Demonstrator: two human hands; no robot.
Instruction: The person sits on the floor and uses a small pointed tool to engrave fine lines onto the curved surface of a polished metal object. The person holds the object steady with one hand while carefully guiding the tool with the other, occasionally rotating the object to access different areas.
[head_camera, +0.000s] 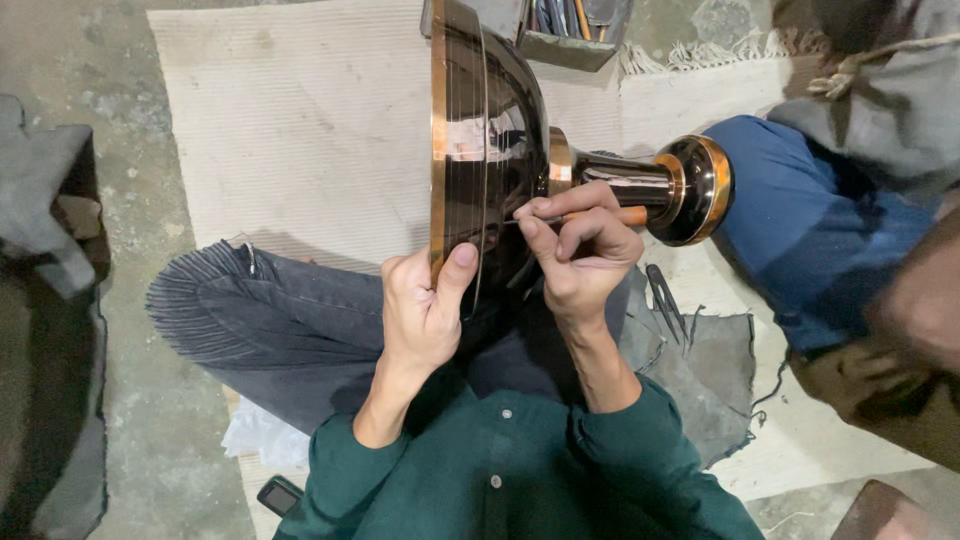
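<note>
Copper-rimmed dark bowl (490, 140) lies sideways over your lap, foot propped on a blue cushion (810, 230), your left hand (420, 310) clamping its rim steady while your right hand (580, 250) pinches a thin tool (632, 215) against its wall.

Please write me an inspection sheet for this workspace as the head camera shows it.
Surface: a pale ribbed mat on a concrete floor.
Job's things: a dark, copper-rimmed metal goblet lies on its side, its round foot against a blue cushion; a thin tool with an orange handle touches the bowl.
Clutter: a box of tools, a small forked metal tool, grey cloth, a dark phone-like object.
Grippers: left hand grips the rim; right hand holds the tool.
Cables: nothing seen.
Surroundings: another person's blurred arm at the right edge.
</note>
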